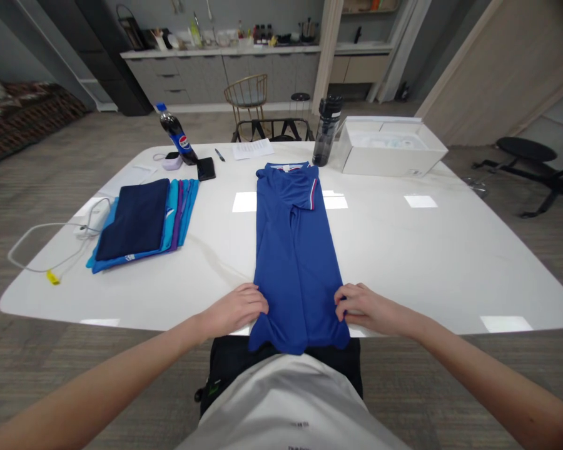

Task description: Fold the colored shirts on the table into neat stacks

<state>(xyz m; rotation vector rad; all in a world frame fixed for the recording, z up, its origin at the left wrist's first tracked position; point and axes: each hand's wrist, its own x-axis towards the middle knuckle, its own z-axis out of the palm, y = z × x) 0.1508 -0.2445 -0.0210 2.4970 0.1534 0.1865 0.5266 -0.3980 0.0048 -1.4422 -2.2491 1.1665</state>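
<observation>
A blue polo shirt [281,250] lies lengthwise on the table, its sides folded inward into a long strip. The collar points away from me, and one sleeve with red and white trim lies across the upper part. The hem hangs over the table's near edge. My left hand [244,306] pinches the shirt's left side close to the hem. On the opposite side, my right hand [359,306] grips the right edge at about the same height, fingers curled. To the left is a stack of folded garments [136,219], dark navy on top with blue and purple ones beneath.
On the white table [426,262] stand a cola bottle [176,134], a dark drinking bottle [327,131] and a white box [389,150]. A phone [206,169], a pen [220,155], papers [253,149] and a white cable [51,228] lie there too. Chairs stand beyond.
</observation>
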